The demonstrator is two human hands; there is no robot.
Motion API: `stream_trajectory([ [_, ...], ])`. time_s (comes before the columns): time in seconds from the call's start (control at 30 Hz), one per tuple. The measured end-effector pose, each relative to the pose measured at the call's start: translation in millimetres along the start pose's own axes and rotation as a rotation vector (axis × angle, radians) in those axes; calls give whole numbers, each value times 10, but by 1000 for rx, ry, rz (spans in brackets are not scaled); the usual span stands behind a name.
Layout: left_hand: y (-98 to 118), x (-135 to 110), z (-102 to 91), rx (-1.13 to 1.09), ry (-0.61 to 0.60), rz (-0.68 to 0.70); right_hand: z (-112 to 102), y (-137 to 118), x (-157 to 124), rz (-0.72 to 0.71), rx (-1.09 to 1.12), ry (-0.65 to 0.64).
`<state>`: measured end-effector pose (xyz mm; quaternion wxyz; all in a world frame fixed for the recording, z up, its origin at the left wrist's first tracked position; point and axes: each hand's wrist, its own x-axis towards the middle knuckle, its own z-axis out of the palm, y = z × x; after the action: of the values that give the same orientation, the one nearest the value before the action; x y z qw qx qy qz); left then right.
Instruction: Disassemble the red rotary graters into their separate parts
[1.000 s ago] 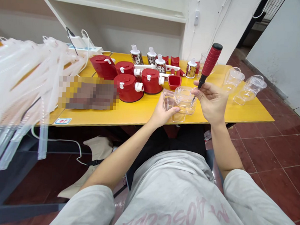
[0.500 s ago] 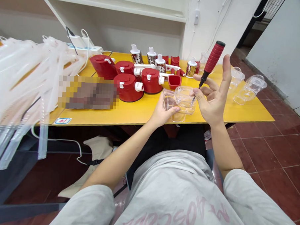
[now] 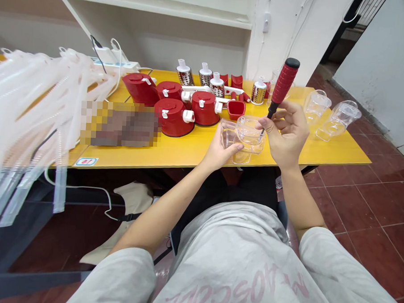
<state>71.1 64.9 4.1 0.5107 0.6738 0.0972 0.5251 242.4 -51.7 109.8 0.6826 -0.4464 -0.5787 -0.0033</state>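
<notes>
A clear plastic grater housing [image 3: 251,131] is held above the table's front edge by my left hand [image 3: 222,150], whose fingers and thumb wrap its left side. In my right hand [image 3: 288,133] is a screwdriver [image 3: 283,86] with a red and black handle, tilted with the handle up and to the right. Thumb and fingers pinch it low, around the shaft. Its tip points down at the right side of the clear housing; whether it touches a screw there is too small to tell.
On the yellow table [image 3: 135,157] stand several red suction bases [image 3: 174,117], metal grater drums [image 3: 217,85] and a red pusher [image 3: 236,109]. Two more clear housings [image 3: 340,116] stand on the right. Long clear plastic sleeves [image 3: 29,117] hang over the left edge, near a power strip [image 3: 125,67].
The spread fingers of my right hand have curled in toward the screwdriver, and its handle has dipped slightly. My left hand and the clear housing stay nearly in place.
</notes>
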Motion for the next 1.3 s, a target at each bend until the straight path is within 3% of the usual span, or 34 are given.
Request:
stream_trajectory([
  [0.3,8,8,5,21,-4,36,-33,-100,52,115,146,-52],
  [1.1,1,1,13,-7,7,-9,-126,-159,103,78,19,-97],
  [1.3,42,10,25,-14,-4,-13,-153,-162,109,74,8,-161],
])
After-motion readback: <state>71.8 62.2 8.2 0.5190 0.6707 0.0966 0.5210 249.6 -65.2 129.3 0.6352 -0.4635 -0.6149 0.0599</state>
